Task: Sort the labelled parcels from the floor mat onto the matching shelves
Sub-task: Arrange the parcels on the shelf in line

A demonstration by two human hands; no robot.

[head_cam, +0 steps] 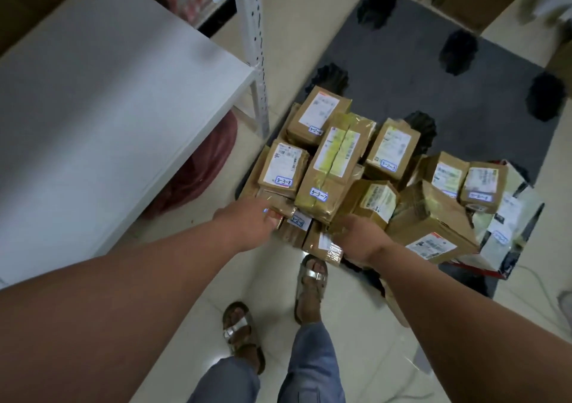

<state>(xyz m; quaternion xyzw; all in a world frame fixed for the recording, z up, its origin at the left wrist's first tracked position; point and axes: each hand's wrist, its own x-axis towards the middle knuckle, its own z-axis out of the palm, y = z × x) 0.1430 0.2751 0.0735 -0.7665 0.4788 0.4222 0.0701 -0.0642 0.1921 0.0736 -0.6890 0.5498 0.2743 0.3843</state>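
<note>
Fingers of the left hand [247, 223] are curling down over the near edge of a low parcel [280, 206] at the front left of the pile, seemingly gripping it, though their tips are hidden behind the knuckles. Fingers of the right hand [360, 237] are closing on the near corner of another brown parcel [370, 200] just right of centre; I cannot tell how firmly they are pinching it. Both hands are reaching forward and down from the person, so the pile is lying straight ahead of the fingers, on the near corner of the grey mat [433, 71]. Between the two hands the 3-3-7 parcel [332, 161] is resting on top, its long axis running away from the person and leaning slightly right. Beside it the 3-3-8 parcel [283, 167] is sitting just beyond the left hand, which is the nearer one. Off to the left, the white shelf [108, 99] is standing close by, level with the left arm.
</note>
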